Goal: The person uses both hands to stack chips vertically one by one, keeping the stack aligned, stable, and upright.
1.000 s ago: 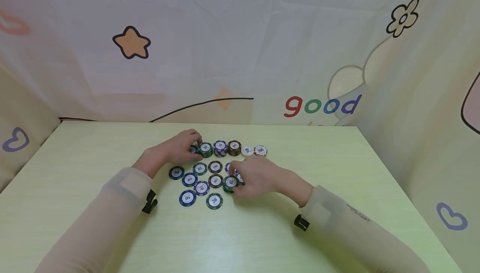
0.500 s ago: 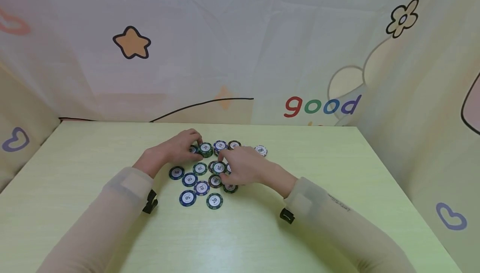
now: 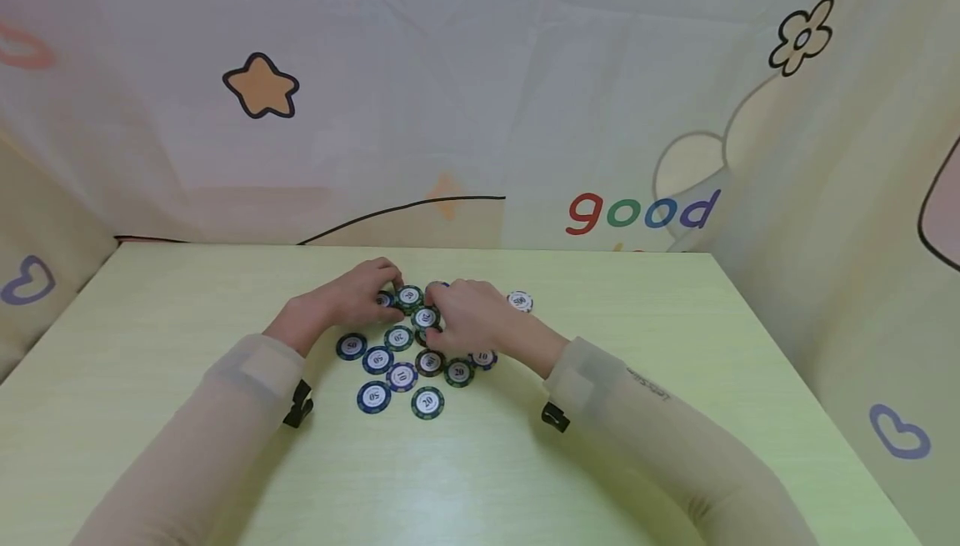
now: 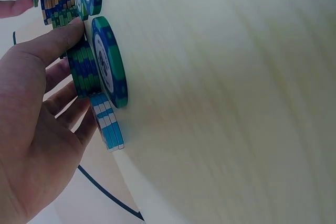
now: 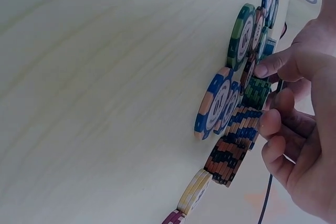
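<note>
My left hand (image 3: 358, 292) curls round a stack of blue-green poker chips (image 4: 84, 69), thumb on the near side and fingers behind. Beside it stands a green stack (image 3: 409, 296). My right hand (image 3: 474, 314) pinches a green chip (image 3: 425, 318) marked 20, held close in front of that green stack. The right fingers partly hide the blue-and-tan stack (image 5: 244, 124) and brown stack (image 5: 226, 161) in the head view. Several loose chips lie in front of the row, among them a blue one (image 3: 373, 397) and a green one (image 3: 427, 403).
To the right end of the row are a pale yellow stack (image 5: 194, 191) and a white-faced chip stack (image 3: 520, 302). A low blue-and-white stack (image 4: 107, 124) stands at the left end. Printed cloth (image 3: 390, 112) hangs behind the wooden table (image 3: 637, 321).
My right hand has lifted the green 20 chip from the right side of the loose chips and carried it left and back toward the green stack. The left hand has stayed in place.
</note>
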Motion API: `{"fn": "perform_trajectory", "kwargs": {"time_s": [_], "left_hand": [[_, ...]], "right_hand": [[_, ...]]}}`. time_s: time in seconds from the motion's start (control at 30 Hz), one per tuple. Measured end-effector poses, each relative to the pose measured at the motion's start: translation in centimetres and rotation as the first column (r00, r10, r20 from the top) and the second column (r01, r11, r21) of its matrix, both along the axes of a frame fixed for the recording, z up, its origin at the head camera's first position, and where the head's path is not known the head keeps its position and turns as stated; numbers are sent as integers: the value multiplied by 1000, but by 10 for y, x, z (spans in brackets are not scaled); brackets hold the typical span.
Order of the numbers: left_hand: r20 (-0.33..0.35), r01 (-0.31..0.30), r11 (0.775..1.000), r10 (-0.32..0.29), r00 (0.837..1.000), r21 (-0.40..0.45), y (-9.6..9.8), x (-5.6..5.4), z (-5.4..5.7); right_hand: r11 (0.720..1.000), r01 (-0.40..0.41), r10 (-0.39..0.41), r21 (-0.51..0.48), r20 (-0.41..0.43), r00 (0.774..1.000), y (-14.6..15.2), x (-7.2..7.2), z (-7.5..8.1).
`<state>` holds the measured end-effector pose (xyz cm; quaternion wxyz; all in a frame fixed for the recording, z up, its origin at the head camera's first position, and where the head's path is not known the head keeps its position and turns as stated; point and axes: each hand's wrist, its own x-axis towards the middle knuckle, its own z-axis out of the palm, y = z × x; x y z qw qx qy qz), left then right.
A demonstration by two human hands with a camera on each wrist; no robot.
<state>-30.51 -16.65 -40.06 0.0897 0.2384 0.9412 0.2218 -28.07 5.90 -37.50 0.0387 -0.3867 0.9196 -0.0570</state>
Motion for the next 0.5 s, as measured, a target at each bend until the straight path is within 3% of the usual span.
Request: {"fn": "perform_trajectory", "kwargs": {"time_s": [0.5], "left_hand": [[-23,17,999,-16,1000,29,-2,1,0]], "right_hand": [[998,57,-56,39,-16,998,-23,-11,1]]}}
